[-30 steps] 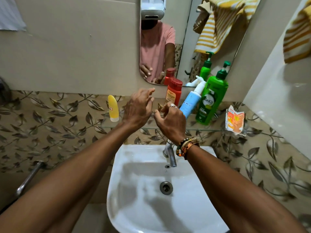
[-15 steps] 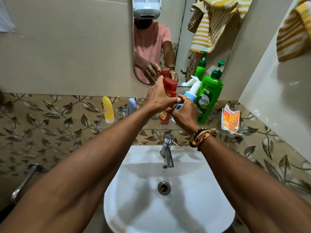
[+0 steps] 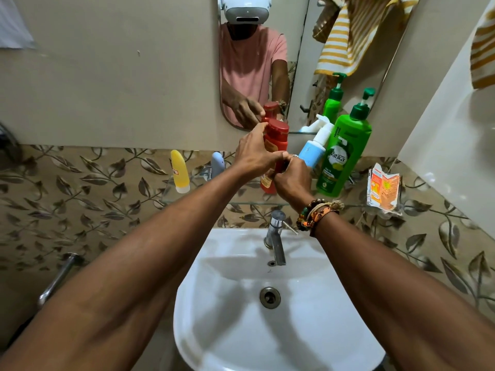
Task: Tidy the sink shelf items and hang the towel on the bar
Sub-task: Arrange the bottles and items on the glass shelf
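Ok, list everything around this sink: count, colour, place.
sink: 1, white, bottom centre
tap: 1, metal, sink back
shelf: 1, glass, above tap
mirror: 1, above shelf
red bottle: 1, red, shelf centre
spray bottle: 1, white-blue, right of it
green bottle: 1, green, further right
tube: 1, yellow, shelf left
packet: 1, orange, shelf right end
towel: 1, yellow-white, top right
bar: 1, metal, lower left
left hand: 1, grips red bottle
right hand: 1, grips it lower
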The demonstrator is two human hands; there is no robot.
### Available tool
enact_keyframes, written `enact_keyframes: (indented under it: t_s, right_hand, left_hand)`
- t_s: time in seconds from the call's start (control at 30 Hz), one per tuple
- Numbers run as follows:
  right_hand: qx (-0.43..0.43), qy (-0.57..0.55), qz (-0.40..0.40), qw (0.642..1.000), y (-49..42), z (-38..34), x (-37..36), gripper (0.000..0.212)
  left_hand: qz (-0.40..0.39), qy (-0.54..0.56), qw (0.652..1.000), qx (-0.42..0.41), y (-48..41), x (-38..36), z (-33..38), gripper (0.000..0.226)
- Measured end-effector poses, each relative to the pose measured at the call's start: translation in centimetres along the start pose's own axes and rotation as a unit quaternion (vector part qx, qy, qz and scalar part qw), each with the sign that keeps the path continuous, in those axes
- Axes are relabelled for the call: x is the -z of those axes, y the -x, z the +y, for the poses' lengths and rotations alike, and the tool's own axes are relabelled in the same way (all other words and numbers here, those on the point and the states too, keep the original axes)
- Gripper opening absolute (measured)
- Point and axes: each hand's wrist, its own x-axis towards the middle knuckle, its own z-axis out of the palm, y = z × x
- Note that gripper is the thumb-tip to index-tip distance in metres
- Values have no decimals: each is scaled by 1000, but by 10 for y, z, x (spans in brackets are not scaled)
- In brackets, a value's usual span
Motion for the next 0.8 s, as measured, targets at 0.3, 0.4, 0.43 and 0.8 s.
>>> enact_keyframes:
  t_s: [0.3, 0.4, 0.43, 0.8]
  right_hand:
    - [22, -11, -19, 1000, 10, -15, -16, 16]
    - [29, -4, -26, 999, 12, -17, -20, 19]
    - [30, -2, -25, 999, 12, -17, -21, 19]
    - [29, 4, -17, 999, 21, -10, -18, 31]
  left_hand:
    - [3, -14, 1000, 8, 8, 26, -12, 84]
    - [2, -9, 1000, 9, 12, 31, -15, 84]
    - [3, -7, 1000, 8, 12, 32, -15, 84]
    - [10, -3, 1000, 13, 20, 27, -22, 97]
